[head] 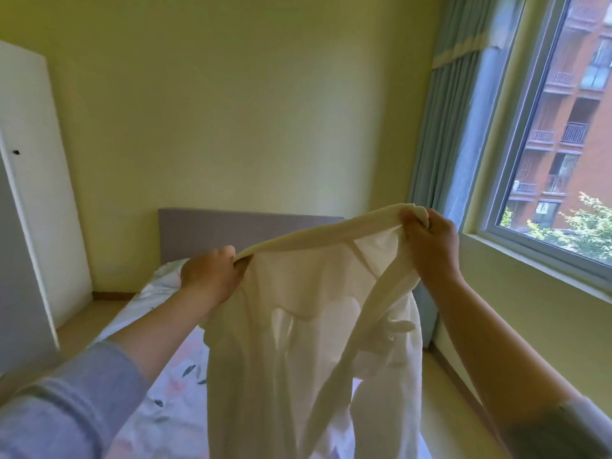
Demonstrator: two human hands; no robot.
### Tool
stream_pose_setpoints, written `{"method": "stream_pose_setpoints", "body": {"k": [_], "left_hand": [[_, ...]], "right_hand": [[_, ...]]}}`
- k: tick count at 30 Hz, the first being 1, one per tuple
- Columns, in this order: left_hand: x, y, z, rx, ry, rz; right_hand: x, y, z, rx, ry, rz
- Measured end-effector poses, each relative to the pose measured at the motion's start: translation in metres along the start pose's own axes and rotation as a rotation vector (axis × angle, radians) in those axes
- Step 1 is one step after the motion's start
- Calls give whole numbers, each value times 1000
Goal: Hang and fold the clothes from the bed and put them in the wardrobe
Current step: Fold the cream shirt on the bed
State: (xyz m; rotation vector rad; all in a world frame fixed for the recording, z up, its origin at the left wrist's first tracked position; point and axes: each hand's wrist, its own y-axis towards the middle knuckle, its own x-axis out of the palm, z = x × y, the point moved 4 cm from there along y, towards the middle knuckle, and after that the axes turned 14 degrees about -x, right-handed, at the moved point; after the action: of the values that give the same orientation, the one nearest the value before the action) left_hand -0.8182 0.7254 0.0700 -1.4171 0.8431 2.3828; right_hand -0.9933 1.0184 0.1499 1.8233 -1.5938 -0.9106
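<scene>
Garment status: white shirt (308, 342) held in the air above the bed (172, 385), hanging from its collar band. Left hand (212, 276) and right hand (430, 240) each grip that band with fingers curled tight on the cloth. Fabric looks thin, light and limp; judged best held at collar or shoulder seams for hanging.

A thin white garment (314, 326) is held up at 6 o'clock, stretched along its cream collar band, its body hung limp above the floral-sheeted bed (172, 392) at 7 o'clock. The white wardrobe (43, 160) is seen at 9 o'clock.
</scene>
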Motion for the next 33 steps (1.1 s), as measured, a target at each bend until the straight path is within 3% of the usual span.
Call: {"method": "stream_pose_setpoints", "body": {"k": [3, 10, 13, 20, 25, 30, 33], "left_hand": [[-16, 13, 8, 11, -16, -2], [-20, 16, 18, -149, -507, -147], [-28, 18, 23, -281, -668, -159], [-19, 0, 29, -322, -985, -297], [-35, -10, 42, -226, -1083, -306], [-33, -27, 52, -229, -1204, -474], [-35, -33, 44, -215, -1170, -416]], "right_hand": [[-4, 8, -3, 20, 33, -7], [-10, 10, 7, 226, 104, -127], [-17, 7, 7, 265, 174, -93], [5, -7, -10, 331, 280, -45], [8, -14, -23, 385, 395, -23], [28, -31, -44, 364, 467, -136], [36, -41, -51, 349, 464, -172]]}}
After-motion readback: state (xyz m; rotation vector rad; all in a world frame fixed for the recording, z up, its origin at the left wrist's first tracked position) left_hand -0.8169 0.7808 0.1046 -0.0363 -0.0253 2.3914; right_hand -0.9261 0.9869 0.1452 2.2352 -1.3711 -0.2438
